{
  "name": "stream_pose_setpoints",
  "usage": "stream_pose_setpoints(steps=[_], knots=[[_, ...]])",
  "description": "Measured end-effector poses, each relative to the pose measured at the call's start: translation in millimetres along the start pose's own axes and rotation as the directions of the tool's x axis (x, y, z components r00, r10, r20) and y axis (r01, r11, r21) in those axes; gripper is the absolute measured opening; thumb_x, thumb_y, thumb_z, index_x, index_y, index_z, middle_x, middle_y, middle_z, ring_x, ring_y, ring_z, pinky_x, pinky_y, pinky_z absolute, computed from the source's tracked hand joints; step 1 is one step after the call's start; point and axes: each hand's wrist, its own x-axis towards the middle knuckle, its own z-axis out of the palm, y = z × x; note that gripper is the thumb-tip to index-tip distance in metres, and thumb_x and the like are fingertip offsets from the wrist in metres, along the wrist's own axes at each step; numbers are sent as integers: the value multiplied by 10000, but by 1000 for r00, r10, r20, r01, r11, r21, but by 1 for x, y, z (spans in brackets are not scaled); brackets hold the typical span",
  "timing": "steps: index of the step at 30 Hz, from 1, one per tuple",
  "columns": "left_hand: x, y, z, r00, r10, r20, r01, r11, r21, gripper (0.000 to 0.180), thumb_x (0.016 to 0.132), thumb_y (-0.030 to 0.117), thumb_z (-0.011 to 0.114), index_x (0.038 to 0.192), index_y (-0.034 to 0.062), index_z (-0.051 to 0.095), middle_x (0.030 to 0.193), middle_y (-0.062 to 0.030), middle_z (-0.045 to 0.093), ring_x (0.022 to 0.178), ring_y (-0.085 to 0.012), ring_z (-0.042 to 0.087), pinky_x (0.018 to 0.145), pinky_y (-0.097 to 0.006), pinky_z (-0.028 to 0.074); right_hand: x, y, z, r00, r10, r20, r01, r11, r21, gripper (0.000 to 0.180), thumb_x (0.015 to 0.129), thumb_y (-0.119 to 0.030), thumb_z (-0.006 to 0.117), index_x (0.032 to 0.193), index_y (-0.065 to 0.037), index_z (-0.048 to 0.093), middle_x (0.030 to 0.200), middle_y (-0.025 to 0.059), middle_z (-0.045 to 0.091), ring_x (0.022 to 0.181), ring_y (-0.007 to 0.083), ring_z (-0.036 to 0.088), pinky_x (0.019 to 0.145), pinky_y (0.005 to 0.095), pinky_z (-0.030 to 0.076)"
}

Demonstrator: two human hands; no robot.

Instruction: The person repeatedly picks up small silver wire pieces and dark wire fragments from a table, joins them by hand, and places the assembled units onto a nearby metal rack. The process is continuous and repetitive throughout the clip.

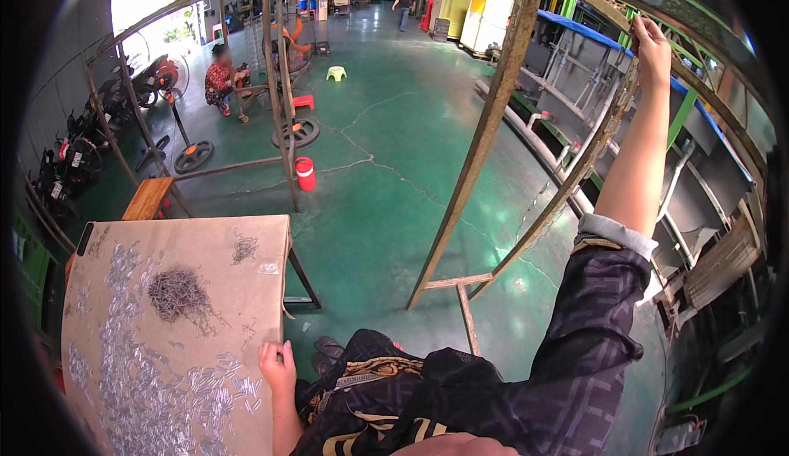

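My left hand (278, 365) is at the right edge of a cardboard-covered table (265, 291), its fingers curled together. Whatever it may hold is too small to make out. On the cardboard lie many small clear plastic pieces (164, 374) and a dark heap of tiny thin pieces (179, 293), with a smaller dark cluster (244, 248) behind. My right arm stretches up and to the right. Up there my right hand (651, 49) is closed against the upper part of a rusty metal frame (489, 139); what its fingers pinch cannot be seen clearly.
Another metal frame (274, 69) stands at the back left, near a seated person (219, 82). A red jug (305, 174), a red stool (302, 101) and a wooden bench (148, 199) stand beyond the table. Pipes (534, 143) line the right; motorbikes (74, 160) the left.
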Motion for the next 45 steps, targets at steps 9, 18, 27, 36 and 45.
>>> stream_pose_setpoints(steps=[9,18,27,36,45], knots=[[0,0,-1,1000,5,18,-6,1000,28,240,796,12,678,665,13,477,684,-109,517,665,-303,504,630,-401,411,14,-2,-5,987,129,98,-127,992,-29,198,937,-274,630,838,-103,649,629,-88,488,536,18,384,483,206,272],[0,1,0,1000,-1,20,0,1000,13,245,800,10,672,662,7,469,687,-112,519,667,-308,504,634,-401,409,13,4,-8,977,168,128,-164,986,-39,191,939,-274,626,856,-104,650,625,-81,492,525,23,398,469,202,270],[1,2,-2,1000,13,20,-13,1000,19,241,794,0,672,665,9,469,684,-114,512,658,-310,498,624,-401,404,6,17,-10,981,192,11,-190,978,-82,193,919,-295,655,930,-104,687,647,-71,528,540,21,427,476,203,296],[1,2,-2,1000,23,13,-24,999,22,243,788,-6,685,673,10,472,683,-113,512,655,-304,496,619,-395,405,-3,26,-11,975,167,-144,-169,986,-4,309,843,-303,749,1041,-71,698,697,-37,584,561,31,474,498,182,354],[5,10,-2,997,-57,52,58,998,-9,194,783,7,702,702,3,525,719,-119,567,682,-302,541,640,-382,438,-35,-5,-3,931,-111,-348,120,993,5,256,857,-191,738,1043,-20,698,802,5,645,622,45,534,544,174,394]])
